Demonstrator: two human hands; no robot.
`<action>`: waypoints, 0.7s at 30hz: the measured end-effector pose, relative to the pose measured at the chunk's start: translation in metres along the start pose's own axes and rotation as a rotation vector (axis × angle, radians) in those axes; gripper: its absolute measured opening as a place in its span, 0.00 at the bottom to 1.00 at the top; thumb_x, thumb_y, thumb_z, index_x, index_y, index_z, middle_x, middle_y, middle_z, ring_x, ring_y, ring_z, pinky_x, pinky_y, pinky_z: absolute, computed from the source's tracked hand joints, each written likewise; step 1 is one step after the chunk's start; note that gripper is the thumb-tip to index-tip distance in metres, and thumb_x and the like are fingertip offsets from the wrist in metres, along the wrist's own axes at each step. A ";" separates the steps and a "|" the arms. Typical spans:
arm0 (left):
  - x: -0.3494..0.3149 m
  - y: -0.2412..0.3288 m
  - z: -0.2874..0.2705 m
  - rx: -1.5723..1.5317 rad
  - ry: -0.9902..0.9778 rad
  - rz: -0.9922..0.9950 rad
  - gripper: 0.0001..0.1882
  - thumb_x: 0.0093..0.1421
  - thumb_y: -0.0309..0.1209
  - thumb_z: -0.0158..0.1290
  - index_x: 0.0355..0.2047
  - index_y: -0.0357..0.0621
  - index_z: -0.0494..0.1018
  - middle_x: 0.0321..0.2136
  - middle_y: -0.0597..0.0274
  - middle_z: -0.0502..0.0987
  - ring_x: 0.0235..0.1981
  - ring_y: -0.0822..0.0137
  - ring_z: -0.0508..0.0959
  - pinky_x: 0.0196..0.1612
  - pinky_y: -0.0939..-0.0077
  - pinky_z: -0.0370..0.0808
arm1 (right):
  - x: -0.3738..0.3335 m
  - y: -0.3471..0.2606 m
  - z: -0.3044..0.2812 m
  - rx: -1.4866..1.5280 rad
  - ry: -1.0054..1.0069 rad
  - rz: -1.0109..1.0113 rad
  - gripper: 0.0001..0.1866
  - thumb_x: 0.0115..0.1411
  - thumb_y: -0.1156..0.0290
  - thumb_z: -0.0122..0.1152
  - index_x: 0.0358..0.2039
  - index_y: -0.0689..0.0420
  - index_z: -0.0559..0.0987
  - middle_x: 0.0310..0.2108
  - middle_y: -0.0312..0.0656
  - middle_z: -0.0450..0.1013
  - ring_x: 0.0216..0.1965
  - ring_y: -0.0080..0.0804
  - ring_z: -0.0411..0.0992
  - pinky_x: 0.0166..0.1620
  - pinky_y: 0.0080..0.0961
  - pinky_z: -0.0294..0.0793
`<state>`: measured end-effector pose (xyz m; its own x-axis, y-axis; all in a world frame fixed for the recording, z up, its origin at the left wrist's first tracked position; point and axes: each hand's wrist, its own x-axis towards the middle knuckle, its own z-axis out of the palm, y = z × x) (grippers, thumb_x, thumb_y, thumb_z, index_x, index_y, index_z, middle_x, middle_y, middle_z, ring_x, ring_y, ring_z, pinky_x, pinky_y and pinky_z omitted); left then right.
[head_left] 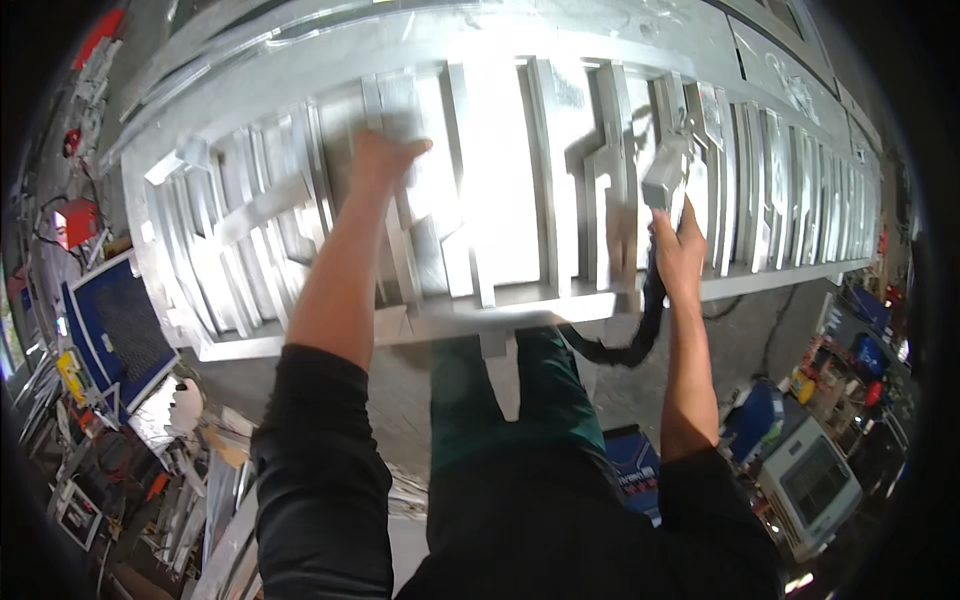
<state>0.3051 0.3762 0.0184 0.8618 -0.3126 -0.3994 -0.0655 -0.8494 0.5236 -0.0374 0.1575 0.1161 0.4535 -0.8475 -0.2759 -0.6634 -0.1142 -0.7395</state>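
A long silver metal frame (560, 305) with several parallel crossbars spreads out before me. My left hand (383, 158) is over its left-middle part, thumb pointing right. Motion blurs that hand and the bars around it, so whether its fingers grip anything cannot be made out. Farther right, my right hand (680, 250) is closed around the lower end of a grey hand-held tool (665, 178) with a boxy body. From the tool a thick black hose (632, 350) curves down over the frame's near edge. The tool's far end lies among the crossbars, where glare hides any contact.
On the left, a blue-edged dark panel (130, 325) and a red box (76, 222) are near piled metal offcuts (190, 510). To the right, a pale machine with a dark window (815, 480) stands by a cluttered bench. A blue box (632, 460) sits by my legs.
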 end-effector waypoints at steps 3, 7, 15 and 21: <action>0.011 0.006 -0.005 0.176 -0.365 -0.067 0.42 0.47 0.55 0.68 0.45 0.23 0.74 0.40 0.38 0.81 0.43 0.49 0.81 0.49 0.58 0.77 | 0.012 0.009 0.027 -0.281 0.090 -0.086 0.32 0.61 0.58 0.63 0.58 0.69 0.71 0.43 0.63 0.77 0.43 0.53 0.78 0.48 0.38 0.75; 0.002 0.010 -0.003 0.060 -0.164 -0.103 0.45 0.47 0.54 0.69 0.46 0.17 0.71 0.40 0.34 0.79 0.44 0.48 0.82 0.43 0.61 0.80 | 0.013 0.013 0.043 -0.391 0.098 -0.140 0.34 0.60 0.53 0.64 0.57 0.69 0.71 0.42 0.65 0.76 0.46 0.59 0.77 0.48 0.42 0.75; -0.032 -0.024 -0.058 0.005 -0.175 0.302 0.41 0.51 0.49 0.66 0.56 0.29 0.69 0.51 0.39 0.76 0.51 0.48 0.78 0.51 0.59 0.76 | 0.007 0.018 0.042 -0.574 0.110 -0.204 0.35 0.58 0.55 0.66 0.59 0.65 0.71 0.43 0.61 0.78 0.47 0.55 0.77 0.50 0.41 0.74; -0.140 -0.126 -0.125 -0.074 0.195 0.430 0.19 0.54 0.28 0.62 0.46 0.42 0.75 0.42 0.56 0.78 0.45 0.53 0.78 0.48 0.62 0.75 | -0.042 0.028 0.042 -0.547 0.154 -0.300 0.25 0.58 0.72 0.64 0.56 0.64 0.72 0.53 0.55 0.72 0.54 0.53 0.71 0.56 0.40 0.70</action>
<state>0.2557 0.5795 0.1021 0.8434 -0.5372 0.0105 -0.4068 -0.6256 0.6657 -0.0503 0.2120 0.0814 0.6026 -0.7979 0.0157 -0.7475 -0.5712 -0.3391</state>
